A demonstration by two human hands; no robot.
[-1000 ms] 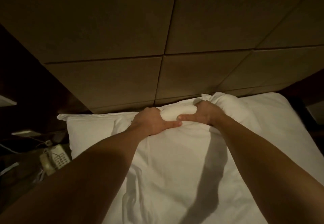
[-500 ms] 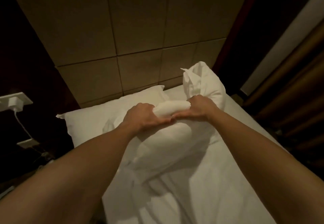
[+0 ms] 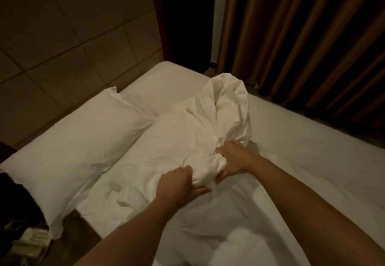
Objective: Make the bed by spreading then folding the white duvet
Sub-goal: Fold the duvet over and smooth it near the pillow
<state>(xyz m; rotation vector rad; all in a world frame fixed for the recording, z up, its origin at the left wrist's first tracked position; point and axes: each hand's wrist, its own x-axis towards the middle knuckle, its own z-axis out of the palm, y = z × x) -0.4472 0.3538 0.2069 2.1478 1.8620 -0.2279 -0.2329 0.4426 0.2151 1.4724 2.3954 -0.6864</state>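
White cotton everywhere: the duvet [image 3: 200, 132] lies bunched across the middle of the bed [image 3: 302, 140], w/ one end heaped into a tall crumpled peak toward the far side, near the curtains [image 3: 302, 36]. The rest of it spreads down toward the camera, wrinkled, over the mattress.

Left hand [image 3: 177, 184] grips a twisted wad of the duvet from the near side, fingers curled into the cloth, thumb laid along under it. Right hand [image 3: 233, 161] holds the same wad from the other side, fingers wrapped round the fabric & partly buried in the folds. The two hands sit close together, only the bunched cloth between them. Both forearms reach in bare from the bottom edge of the view.

Pillow [image 3: 68, 147] lies to the left at the head of the bed, flat, its long edge just beside the duvet; can't tell whether they touch along the whole edge. Padded headboard [image 3: 73, 36] in tan squares stands behind it. Right half of the bed shows smooth sheet, apart from the heap.

Lower left, beside the bed & below the pillow's corner, a pale phone [image 3: 33, 242] w/ a keypad sits in the dark; blurry, details unclear. Brown pleated curtains fill the upper right.
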